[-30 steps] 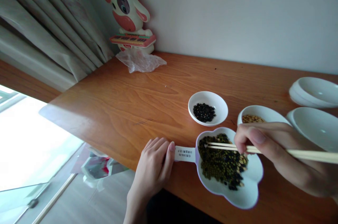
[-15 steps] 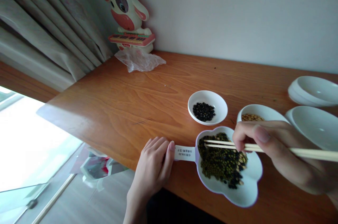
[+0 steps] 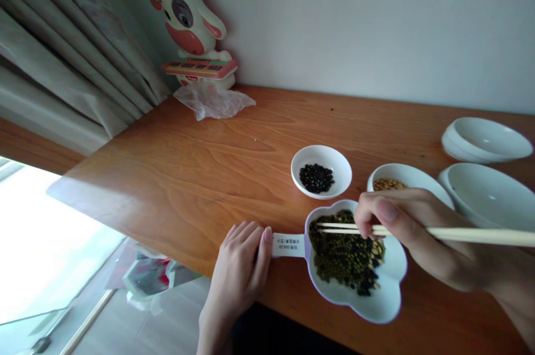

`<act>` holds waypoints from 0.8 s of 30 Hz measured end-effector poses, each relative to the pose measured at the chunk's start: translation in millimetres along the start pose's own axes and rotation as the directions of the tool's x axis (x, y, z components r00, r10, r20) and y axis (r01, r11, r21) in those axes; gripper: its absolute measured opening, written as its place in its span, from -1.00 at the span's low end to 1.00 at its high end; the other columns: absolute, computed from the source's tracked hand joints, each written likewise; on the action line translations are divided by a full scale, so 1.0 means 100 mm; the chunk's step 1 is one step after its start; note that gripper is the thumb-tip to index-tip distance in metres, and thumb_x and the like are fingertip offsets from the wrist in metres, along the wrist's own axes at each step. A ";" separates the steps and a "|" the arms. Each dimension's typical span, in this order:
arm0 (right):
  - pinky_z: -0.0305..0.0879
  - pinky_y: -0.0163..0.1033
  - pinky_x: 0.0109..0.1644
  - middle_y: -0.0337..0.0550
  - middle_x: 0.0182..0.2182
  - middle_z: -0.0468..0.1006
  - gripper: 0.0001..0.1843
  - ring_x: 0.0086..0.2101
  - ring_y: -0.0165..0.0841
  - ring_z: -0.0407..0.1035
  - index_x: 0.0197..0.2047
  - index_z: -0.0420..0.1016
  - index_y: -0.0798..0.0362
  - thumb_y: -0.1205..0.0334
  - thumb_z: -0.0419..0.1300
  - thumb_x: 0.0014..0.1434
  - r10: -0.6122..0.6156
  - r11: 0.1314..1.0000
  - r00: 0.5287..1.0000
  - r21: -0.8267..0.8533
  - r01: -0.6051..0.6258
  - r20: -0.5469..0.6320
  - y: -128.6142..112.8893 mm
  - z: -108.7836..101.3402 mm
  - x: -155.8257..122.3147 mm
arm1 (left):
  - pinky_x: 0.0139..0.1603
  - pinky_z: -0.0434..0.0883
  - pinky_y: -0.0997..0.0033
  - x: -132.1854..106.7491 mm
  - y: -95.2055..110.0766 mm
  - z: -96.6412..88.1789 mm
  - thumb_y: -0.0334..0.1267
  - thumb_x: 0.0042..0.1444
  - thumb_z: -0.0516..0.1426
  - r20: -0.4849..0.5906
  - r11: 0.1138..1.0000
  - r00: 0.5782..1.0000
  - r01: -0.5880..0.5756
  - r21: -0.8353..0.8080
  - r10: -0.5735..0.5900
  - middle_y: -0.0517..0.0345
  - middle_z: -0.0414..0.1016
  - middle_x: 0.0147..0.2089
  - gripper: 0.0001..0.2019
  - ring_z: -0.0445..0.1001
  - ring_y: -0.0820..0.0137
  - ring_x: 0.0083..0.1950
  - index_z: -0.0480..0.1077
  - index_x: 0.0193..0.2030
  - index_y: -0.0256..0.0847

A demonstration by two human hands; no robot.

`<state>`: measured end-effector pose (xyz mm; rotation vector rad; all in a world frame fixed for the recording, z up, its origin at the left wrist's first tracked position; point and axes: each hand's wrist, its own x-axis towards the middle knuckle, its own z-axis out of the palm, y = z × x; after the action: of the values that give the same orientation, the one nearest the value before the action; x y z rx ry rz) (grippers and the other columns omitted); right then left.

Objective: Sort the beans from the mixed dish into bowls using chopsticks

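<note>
Left grip [image 3: 242, 266] clasps handle [image 3: 288, 245]; right grip [image 3: 443, 252], closed around chopsticks [image 3: 480, 235], keeps their tips at the beans [image 3: 338, 266], so any pickup remains unclear.

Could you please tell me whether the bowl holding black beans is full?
Only partly filled: the black beans cover some of the white bowl, leaving its inner wall bare on the right.

The scalloped white dish [image 3: 388, 300] at near right has a pale purple rim; its bean mix [image 3: 343, 261] is mottled green, black and tan. The slim chopsticks [image 3: 472, 236] are pale cream. Farther off, black beans [image 3: 316, 178] fleck a round white bowl [image 3: 343, 176]. The orange-brown wooden table [image 3: 188, 176] shows wavy grain; the far-left cow toy [image 3: 188, 38] is cream and pink
</note>
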<state>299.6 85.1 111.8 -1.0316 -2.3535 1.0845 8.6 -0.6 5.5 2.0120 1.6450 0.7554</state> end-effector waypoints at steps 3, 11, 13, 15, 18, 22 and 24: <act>0.22 -0.20 -0.32 -0.26 -0.49 0.42 -0.46 -0.47 -0.39 0.32 -0.35 0.38 -0.02 -0.07 -0.18 0.54 0.014 1.000 1.000 -0.005 -0.014 0.013 0.00 0.00 0.00 | -0.15 0.20 0.22 -0.01 -0.02 0.01 -0.23 0.55 -0.08 0.003 1.000 1.000 0.012 -0.006 -0.012 0.18 0.32 -0.36 -0.65 0.27 0.33 -0.31 0.18 -0.35 -0.15; 0.22 -0.17 -0.29 -0.23 -0.48 0.44 -0.42 -0.43 -0.35 0.35 -0.35 0.38 -0.02 -0.12 -0.22 0.53 0.046 0.998 0.998 -0.039 -0.045 0.033 -0.02 -0.01 -0.01 | -0.11 0.21 0.20 0.01 0.00 0.01 -0.21 0.55 -0.10 0.015 1.000 1.000 0.012 -0.002 -0.012 0.18 0.35 -0.33 -0.65 0.30 0.33 -0.29 0.18 -0.34 -0.15; 0.23 -0.16 -0.29 -0.22 -0.48 0.44 -0.40 -0.42 -0.33 0.36 -0.36 0.39 -0.02 -0.14 -0.23 0.52 0.057 0.998 0.998 -0.043 -0.055 0.035 -0.01 0.01 -0.02 | -0.07 0.23 0.18 0.02 0.02 0.00 -0.20 0.55 -0.11 0.019 1.000 1.000 0.020 0.006 -0.020 0.17 0.37 -0.31 -0.65 0.31 0.32 -0.26 0.18 -0.34 -0.15; 0.23 -0.16 -0.31 -0.21 -0.48 0.45 -0.40 -0.42 -0.33 0.37 -0.36 0.39 -0.03 -0.14 -0.23 0.52 0.069 0.996 0.997 -0.050 -0.068 0.024 0.01 0.03 -0.02 | -0.06 0.23 0.18 0.02 0.03 -0.01 -0.19 0.56 -0.12 0.021 1.000 1.000 0.021 0.020 -0.021 0.16 0.37 -0.31 -0.64 0.32 0.31 -0.25 0.18 -0.35 -0.15; 0.24 -0.17 -0.33 -0.21 -0.50 0.44 -0.42 -0.43 -0.33 0.38 -0.37 0.39 -0.03 -0.11 -0.21 0.52 0.060 0.997 0.998 -0.039 -0.061 -0.028 0.05 0.07 -0.02 | -0.09 0.23 0.18 0.03 0.04 0.00 -0.19 0.56 -0.14 0.021 0.999 1.000 0.019 0.036 -0.020 0.15 0.36 -0.31 -0.63 0.31 0.30 -0.25 0.18 -0.34 -0.15; 0.29 -0.18 -0.32 -0.21 -0.50 0.46 -0.43 -0.43 -0.34 0.40 -0.36 0.43 -0.03 -0.08 -0.21 0.53 0.027 0.999 0.998 -0.022 -0.029 -0.059 0.10 0.11 -0.03 | -0.08 0.25 0.19 0.03 0.04 0.00 -0.17 0.56 -0.14 0.024 0.999 0.999 0.031 0.045 -0.032 0.15 0.38 -0.30 -0.63 0.32 0.29 -0.24 0.20 -0.33 -0.14; 0.29 -0.18 -0.33 -0.21 -0.50 0.47 -0.41 -0.44 -0.34 0.41 -0.36 0.46 -0.04 -0.09 -0.21 0.52 0.032 0.999 0.998 -0.022 -0.033 -0.049 0.12 0.10 -0.05 | -0.07 0.26 0.18 0.03 0.05 0.00 -0.17 0.56 -0.14 0.025 0.998 0.999 0.034 0.045 -0.035 0.15 0.39 -0.30 -0.63 0.33 0.29 -0.24 0.20 -0.33 -0.14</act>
<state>302.9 81.6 96.5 -1.0953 -2.3235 1.0337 12.7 1.2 9.4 2.0101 1.6913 0.6842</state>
